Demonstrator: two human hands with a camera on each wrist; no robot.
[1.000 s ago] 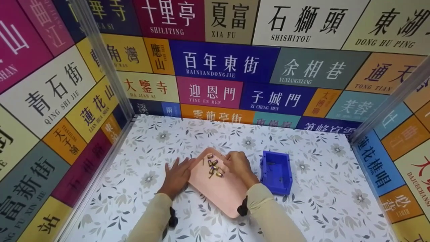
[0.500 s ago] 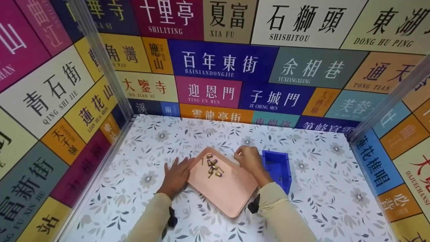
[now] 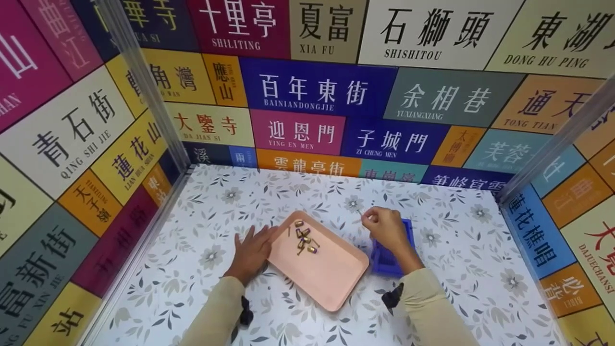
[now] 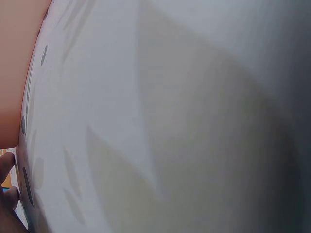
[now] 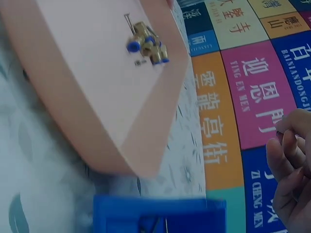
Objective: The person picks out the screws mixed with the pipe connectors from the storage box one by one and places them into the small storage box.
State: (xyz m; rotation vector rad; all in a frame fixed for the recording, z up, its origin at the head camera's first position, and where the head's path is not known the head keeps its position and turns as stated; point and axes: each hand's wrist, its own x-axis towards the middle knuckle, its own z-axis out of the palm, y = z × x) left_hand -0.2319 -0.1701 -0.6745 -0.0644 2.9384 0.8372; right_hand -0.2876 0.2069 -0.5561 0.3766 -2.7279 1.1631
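Note:
My left hand (image 3: pixel 252 250) rests with spread fingers against the left edge of a pink tray (image 3: pixel 322 278). Inside the tray lies a small pile of brass push-in fittings (image 3: pixel 303 236) mixed with screws; the right wrist view shows blue rings on the fittings (image 5: pixel 146 41) and a long screw (image 5: pixel 129 22) beside them. My right hand (image 3: pixel 387 230) pinches a thin screw (image 3: pixel 360 212) between thumb and forefinger, above the blue bin (image 3: pixel 410 235). The hand and forearm hide part of that bin. In the left wrist view only some fingers (image 4: pixel 7 194) show at the lower left.
The bin, whose rim (image 5: pixel 160 204) shows in the right wrist view, stands just right of the tray and has a few thin dark screws in it. A white table (image 3: pixel 456 269) with a leaf pattern lies underneath. Sign-printed walls (image 3: pixel 317 86) enclose the back and sides.
My right hand has left the pile and moved right, past the tray's edge to over the blue bin, carrying the screw. My left hand stays at the tray.

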